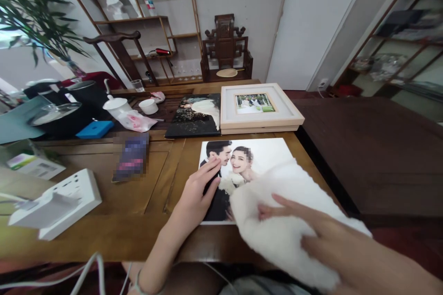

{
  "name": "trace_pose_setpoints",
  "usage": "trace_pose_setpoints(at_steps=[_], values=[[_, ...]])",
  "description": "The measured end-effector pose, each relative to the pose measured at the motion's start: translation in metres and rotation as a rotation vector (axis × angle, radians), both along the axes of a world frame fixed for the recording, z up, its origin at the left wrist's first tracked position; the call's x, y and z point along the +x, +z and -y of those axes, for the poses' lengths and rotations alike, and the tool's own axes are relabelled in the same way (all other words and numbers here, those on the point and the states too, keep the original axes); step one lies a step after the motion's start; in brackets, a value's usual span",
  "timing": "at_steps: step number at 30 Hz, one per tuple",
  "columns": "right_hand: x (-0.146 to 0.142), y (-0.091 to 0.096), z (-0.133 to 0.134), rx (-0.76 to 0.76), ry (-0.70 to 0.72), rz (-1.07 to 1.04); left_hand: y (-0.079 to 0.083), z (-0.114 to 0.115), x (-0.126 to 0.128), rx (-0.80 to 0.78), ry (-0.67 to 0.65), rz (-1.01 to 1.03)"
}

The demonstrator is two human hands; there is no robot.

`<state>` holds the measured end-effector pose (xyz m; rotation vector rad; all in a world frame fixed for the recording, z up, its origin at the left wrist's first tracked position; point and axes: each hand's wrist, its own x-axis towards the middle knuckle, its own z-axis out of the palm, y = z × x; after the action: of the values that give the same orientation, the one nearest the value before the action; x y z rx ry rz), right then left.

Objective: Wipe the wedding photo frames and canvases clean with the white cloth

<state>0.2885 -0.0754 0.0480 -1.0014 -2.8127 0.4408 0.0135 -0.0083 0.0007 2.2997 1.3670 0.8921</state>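
Note:
A large wedding photo print [266, 156] lies flat on the wooden table [138, 193] in front of me. My left hand [199, 191] rests open on its left part, fingers stretched flat over the picture. My right hand [311, 235] lies flat on a fluffy white cloth [273, 235] that covers the lower right of the print, fingers spread and pressing on the cloth. The cloth hides that corner of the photo.
A boxed white picture frame [259, 108] and a dark photo print [195, 115] lie further back. A white power strip [65, 203], a phone [131, 163], a blue box [95, 129], cups and a teapot [116, 106] crowd the left. Shelves, chairs and a plant stand behind.

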Motion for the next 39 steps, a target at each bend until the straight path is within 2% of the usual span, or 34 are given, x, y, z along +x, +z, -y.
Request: trace_pose_setpoints(at_steps=[2,4,9,13,16,19,23,27,30,32,34,37,39], values=[[-0.004,0.004,0.005,0.02,0.067,-0.005,0.0,0.001,0.0,-0.006,0.0,-0.007],[-0.006,0.004,-0.003,0.064,0.039,-0.024,0.0,0.0,0.0,-0.011,0.0,-0.015],[-0.009,-0.003,-0.063,0.127,-0.174,-0.089,-0.001,-0.001,0.0,0.002,-0.006,0.002],[-0.01,-0.003,-0.115,0.137,-0.251,-0.153,0.0,-0.001,0.0,0.001,-0.01,0.016],[-0.01,-0.002,-0.133,0.136,-0.281,-0.2,0.0,0.0,-0.001,-0.002,-0.006,0.013],[-0.009,-0.004,-0.122,0.131,-0.291,-0.202,-0.002,0.0,-0.001,0.001,-0.001,0.01],[-0.006,-0.01,-0.069,0.077,-0.284,-0.08,-0.003,0.001,0.0,-0.001,0.012,0.017],[-0.009,-0.001,-0.011,-0.059,-0.13,-0.095,-0.002,0.0,0.001,-0.005,0.015,0.023],[-0.016,0.01,0.006,-0.159,-0.034,-0.162,-0.001,0.001,0.002,-0.015,0.019,0.022],[-0.022,0.012,0.0,-0.153,-0.05,-0.18,0.0,0.001,0.002,-0.022,0.023,0.024],[-0.026,0.009,-0.016,-0.065,-0.101,-0.171,-0.001,0.001,0.001,-0.027,0.025,0.025],[-0.031,0.001,-0.054,0.102,-0.193,-0.153,-0.001,0.001,0.001,-0.028,0.018,0.027],[-0.032,-0.002,-0.082,0.161,-0.243,-0.145,-0.002,0.0,0.001,-0.026,0.013,0.027]])
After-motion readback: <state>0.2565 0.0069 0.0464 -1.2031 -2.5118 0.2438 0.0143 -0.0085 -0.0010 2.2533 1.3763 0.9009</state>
